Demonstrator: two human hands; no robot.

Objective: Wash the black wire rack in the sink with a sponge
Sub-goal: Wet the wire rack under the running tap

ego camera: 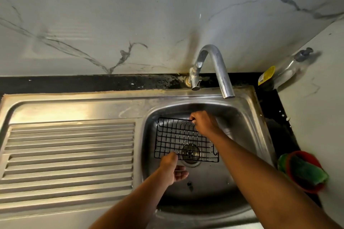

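Black wire rack: the black wire rack (183,136) is a thin-rodded rectangular grid with upturned edges. It sits inside the basin over the drain, and its far side looks higher than its near side.
Sink: the sink (245,122) is brushed stainless steel with a rounded, scuffed and dulled basin.
Drain strainer: the round metal drain strainer (190,152) shows through the grid near the rack's near edge.
Right hand: the right hand (203,122) reaches across the basin, its fingers curled tight on the rim wire at the rack's far right corner.
Left hand: the left hand (172,168) is at the rack's near edge, thumb tip against the wire and fingers loosely curled below. Whether it actually grips the rack cannot be told from this angle.
Sponge: the sponge (309,173) is a green, coarse-looking pad, blurred here, lying in a dish well apart from the rack.
Dish: the dish (308,190) is round red plastic and stands on the counter right of the basin.
Drainboard: the drainboard (70,154) is pressed steel with long parallel ribs, left of the basin.
Faucet: the faucet (214,65) is a matte metal gooseneck tube with its spout over the basin's far rim.
Counter: the counter (93,82) is a glossy black strip, stained around the faucet base.
Bottle: the bottle (286,72) is clear plastic with a yellow label and a dark cap, leaning into the corner.
Wall: the wall (130,15) is pale marble-look panel with grey veins.
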